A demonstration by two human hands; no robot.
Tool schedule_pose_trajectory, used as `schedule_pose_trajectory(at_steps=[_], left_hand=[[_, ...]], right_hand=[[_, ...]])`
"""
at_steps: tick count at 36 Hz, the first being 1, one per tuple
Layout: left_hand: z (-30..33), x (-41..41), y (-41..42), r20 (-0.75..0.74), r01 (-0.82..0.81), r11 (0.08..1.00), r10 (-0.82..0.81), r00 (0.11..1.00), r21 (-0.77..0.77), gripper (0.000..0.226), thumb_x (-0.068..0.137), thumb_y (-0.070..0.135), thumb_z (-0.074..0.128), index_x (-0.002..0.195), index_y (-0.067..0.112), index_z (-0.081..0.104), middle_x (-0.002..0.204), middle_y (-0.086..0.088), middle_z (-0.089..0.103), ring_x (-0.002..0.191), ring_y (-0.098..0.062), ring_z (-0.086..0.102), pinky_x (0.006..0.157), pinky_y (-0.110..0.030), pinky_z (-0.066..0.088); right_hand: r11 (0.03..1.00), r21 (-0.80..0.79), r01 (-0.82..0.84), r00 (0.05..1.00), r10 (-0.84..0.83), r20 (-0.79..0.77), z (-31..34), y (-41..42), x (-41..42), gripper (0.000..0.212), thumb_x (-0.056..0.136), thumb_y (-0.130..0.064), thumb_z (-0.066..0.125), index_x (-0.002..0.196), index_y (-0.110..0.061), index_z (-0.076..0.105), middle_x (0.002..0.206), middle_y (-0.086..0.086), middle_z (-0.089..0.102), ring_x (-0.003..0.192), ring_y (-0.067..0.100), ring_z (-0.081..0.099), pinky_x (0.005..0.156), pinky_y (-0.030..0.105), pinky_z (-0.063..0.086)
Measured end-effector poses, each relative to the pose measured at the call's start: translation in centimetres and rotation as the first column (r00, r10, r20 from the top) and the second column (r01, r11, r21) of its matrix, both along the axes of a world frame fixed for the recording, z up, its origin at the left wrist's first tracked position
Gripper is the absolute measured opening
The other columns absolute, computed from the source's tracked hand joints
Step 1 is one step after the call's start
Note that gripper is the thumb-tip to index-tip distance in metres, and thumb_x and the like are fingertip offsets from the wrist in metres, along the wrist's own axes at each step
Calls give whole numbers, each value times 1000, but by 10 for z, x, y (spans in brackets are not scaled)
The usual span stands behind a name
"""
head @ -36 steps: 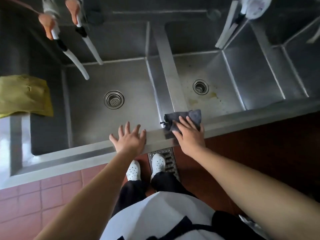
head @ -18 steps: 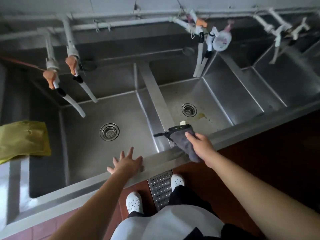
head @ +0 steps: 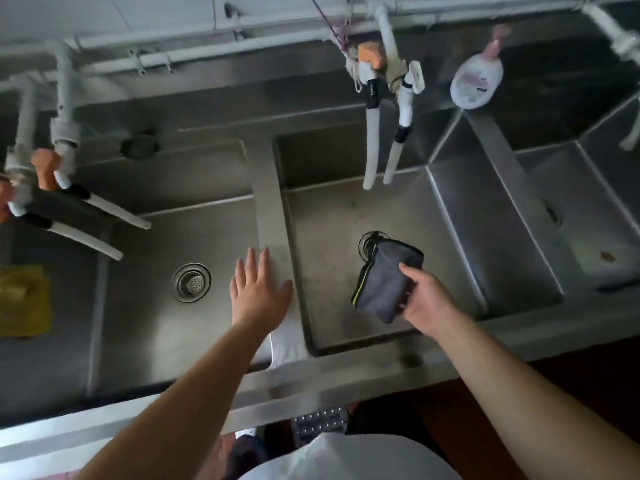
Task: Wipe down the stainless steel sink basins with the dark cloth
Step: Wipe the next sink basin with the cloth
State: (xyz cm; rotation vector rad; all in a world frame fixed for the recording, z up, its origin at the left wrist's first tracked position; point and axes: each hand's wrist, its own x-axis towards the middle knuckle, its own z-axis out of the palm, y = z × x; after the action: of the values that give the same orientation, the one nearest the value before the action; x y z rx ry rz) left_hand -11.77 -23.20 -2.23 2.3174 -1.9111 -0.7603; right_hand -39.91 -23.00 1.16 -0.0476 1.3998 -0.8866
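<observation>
A folded dark grey cloth [head: 384,278] with a yellow-green edge hangs over the middle sink basin [head: 329,244], partly covering its drain. My right hand [head: 427,299] grips the cloth's right side from the near edge. My left hand [head: 258,289] lies flat, fingers spread, on the steel divider [head: 268,202] between the left basin [head: 145,306] and the middle basin. The left basin's round drain [head: 191,282] is uncovered. A third basin [head: 571,230] lies to the right.
White hose taps with orange handles hang over the left basin [head: 69,209] and over the middle basin [head: 384,133]. A soap bottle [head: 478,77] hangs at the back right. A yellow cloth [head: 22,303] lies at the far left.
My right hand lifted the dark cloth off the front rim and carried it out over the middle basin. My left hand moved from the front rim onto the divider.
</observation>
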Motion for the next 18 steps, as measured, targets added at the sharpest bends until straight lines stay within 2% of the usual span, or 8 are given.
schedule_pose_trajectory(at_steps=[2, 6, 8, 9, 11, 13, 16, 18], left_hand=[[-5, -15, -19, 70, 9, 1000, -8, 998, -19, 78, 97, 55, 37, 158, 27, -2, 166, -1, -11, 152, -26, -12, 123, -44, 0], [-17, -37, -43, 151, 47, 997, -36, 988, -65, 77, 98, 50, 39, 158, 27, -2, 166, -2, -12, 152, -25, -16, 124, -44, -3], [-25, -46, -47, 169, 81, 995, -71, 983, -51, 78, 98, 54, 36, 159, 25, -3, 166, -3, -13, 151, -25, -17, 124, -44, -5], [-29, -49, -48, 192, 88, 995, -77, 978, -46, 78, 98, 56, 33, 159, 23, -2, 166, -4, -13, 151, -25, -17, 124, -43, -6], [-34, -54, -47, 244, 78, 994, -58, 968, -73, 78, 95, 60, 29, 159, 20, 6, 166, -4, -8, 153, -25, -12, 124, -41, -6], [-35, -56, -46, 236, 44, 991, -13, 972, -128, 80, 92, 60, 30, 159, 20, 10, 166, -3, 2, 154, -23, -4, 125, -40, -2], [-37, -56, -44, 196, 14, 979, 27, 980, -202, 80, 91, 53, 38, 158, 16, 14, 165, -5, 14, 154, -23, 6, 125, -43, 8], [-38, -56, -46, 203, -2, 975, 48, 978, -224, 79, 91, 50, 41, 157, 13, 20, 164, -8, 19, 153, -25, 12, 124, -45, 12]], right_hand=[[998, 14, -60, 998, 60, -8, -15, -21, -21, 41, 98, -25, 54, 137, -13, 52, 107, 10, 65, 91, 25, 61, 73, 36, 44], [983, 108, -149, 983, 159, -94, -56, -65, -57, 31, 99, -23, 55, 130, -24, 53, 109, 9, 64, 87, 26, 60, 69, 36, 45], [979, 130, -155, 954, 183, -239, -82, -93, -69, 29, 99, -21, 55, 128, -22, 54, 105, 10, 64, 83, 27, 60, 68, 36, 47], [979, 119, -168, 912, 200, -359, -96, -110, -75, 29, 99, -18, 55, 128, -19, 56, 109, 13, 65, 88, 29, 62, 74, 40, 50], [964, 92, -251, 737, 252, -627, -125, -143, -86, 28, 98, -15, 55, 124, -12, 61, 121, 18, 66, 106, 33, 64, 88, 39, 50], [910, 105, -400, 504, 314, -805, -147, -171, -94, 27, 98, -18, 51, 122, -14, 62, 121, 17, 66, 110, 35, 62, 85, 35, 45], [775, 173, -608, 180, 347, -920, -181, -206, -99, 37, 101, -25, 45, 137, -24, 53, 131, 11, 62, 116, 36, 58, 90, 37, 46], [601, 226, -767, 1, 352, -936, -207, -222, -93, 47, 100, -20, 46, 146, -24, 44, 143, 10, 53, 129, 35, 50, 104, 43, 43]])
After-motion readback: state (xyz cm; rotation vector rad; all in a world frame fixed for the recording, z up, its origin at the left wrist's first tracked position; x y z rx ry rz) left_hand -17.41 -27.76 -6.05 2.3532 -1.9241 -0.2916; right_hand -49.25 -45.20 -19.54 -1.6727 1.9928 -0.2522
